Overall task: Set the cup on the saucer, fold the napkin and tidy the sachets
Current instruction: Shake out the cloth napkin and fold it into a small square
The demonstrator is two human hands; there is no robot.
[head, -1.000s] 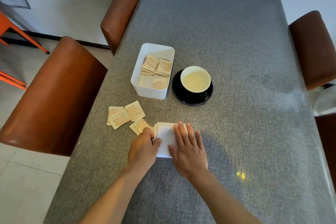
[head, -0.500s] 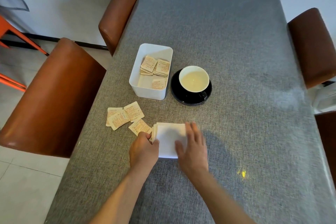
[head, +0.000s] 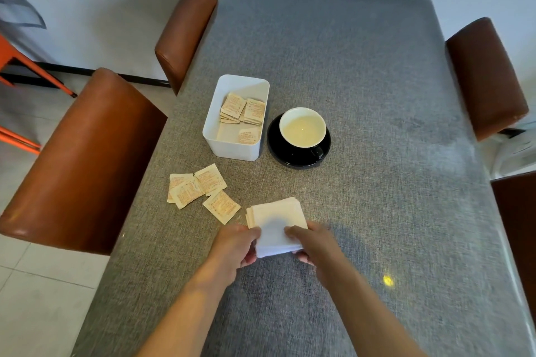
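A white folded napkin (head: 275, 220) is held at its near corners by both hands, its near edge lifted off the grey table (head: 377, 153). My left hand (head: 236, 245) grips the left side, my right hand (head: 314, 243) the right side. A white-lined cup (head: 303, 127) stands on a black saucer (head: 278, 153) beyond the napkin. Several beige sachets (head: 200, 190) lie loose on the table left of the napkin. More sachets (head: 243, 113) lie inside a white box (head: 232, 148) next to the saucer.
Brown padded chairs stand at the left edge (head: 81, 165), far left (head: 185, 29) and right edge (head: 487, 75) of the table. An orange metal chair frame (head: 17, 61) stands on the tiled floor at far left.
My hands went from pressing flat on the napkin to gripping its near corners. They pulled back toward me and the napkin's near edge lifted.
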